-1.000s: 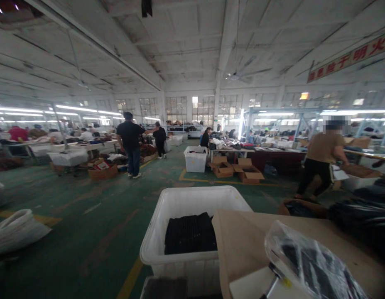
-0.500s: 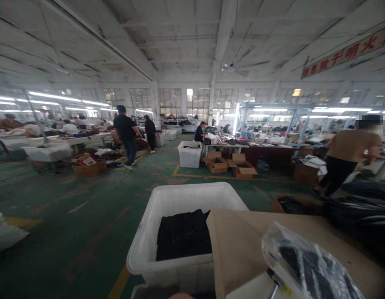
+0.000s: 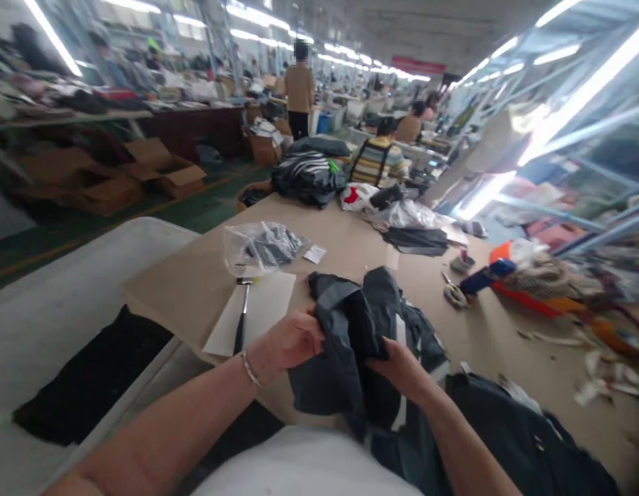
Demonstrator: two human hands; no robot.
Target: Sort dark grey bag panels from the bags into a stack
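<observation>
Dark grey sewn fabric, perhaps a bag (image 3: 324,386), is held up by both hands over the near edge of the brown table (image 3: 345,234). My left hand (image 3: 296,337) pinches its upper left edge, with a bracelet on the wrist. On the other side, my right hand (image 3: 399,365) is closed on the fabric, its fingertips partly hidden in the folds. Black material shows between the hands. More dark fabric with white strips (image 3: 427,344) lies just behind and to the right. Left of my left hand, a hammer (image 3: 241,317) rests on a pale board (image 3: 270,296).
A clear plastic bag (image 3: 262,248) with dark contents lies beyond the hammer. Scissors (image 3: 455,296), a blue bottle-like object (image 3: 487,275) and an orange tray (image 3: 531,293) are to the right. A white bin (image 3: 138,234) holding black fabric (image 3: 96,379) stands left. People work farther back.
My view has swung right and down from the aisle to the tabletop. Both hands and the dark fabric they hold have come into view.
</observation>
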